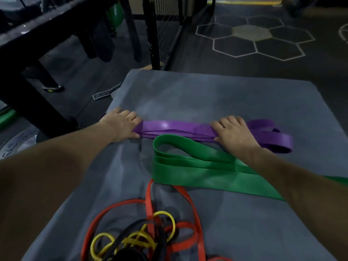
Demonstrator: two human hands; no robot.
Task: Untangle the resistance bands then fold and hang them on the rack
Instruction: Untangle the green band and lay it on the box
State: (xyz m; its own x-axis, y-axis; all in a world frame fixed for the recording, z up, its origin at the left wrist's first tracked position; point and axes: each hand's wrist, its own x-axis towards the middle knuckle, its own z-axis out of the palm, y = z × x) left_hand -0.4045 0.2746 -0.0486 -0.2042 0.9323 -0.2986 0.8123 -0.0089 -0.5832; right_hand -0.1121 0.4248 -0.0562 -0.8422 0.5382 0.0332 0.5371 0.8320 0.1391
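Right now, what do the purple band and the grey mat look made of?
Purple band: likely latex or rubber, smooth and semi-glossy; it carries a bright highlight and folds in thin flat layers.
Grey mat: matte, probably rubber or foam, with mottled, chalky patches and no shine; cannot tell which.

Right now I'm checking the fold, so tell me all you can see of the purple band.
The purple band is a wide, flat, glossy loop that looks like rubber, lying across the grey mat in stacked layers. The left hand grips its left end; the right hand pinches it further along. Past that hand its loose end curls open. The green band lies just in front, its loop against the purple edge.
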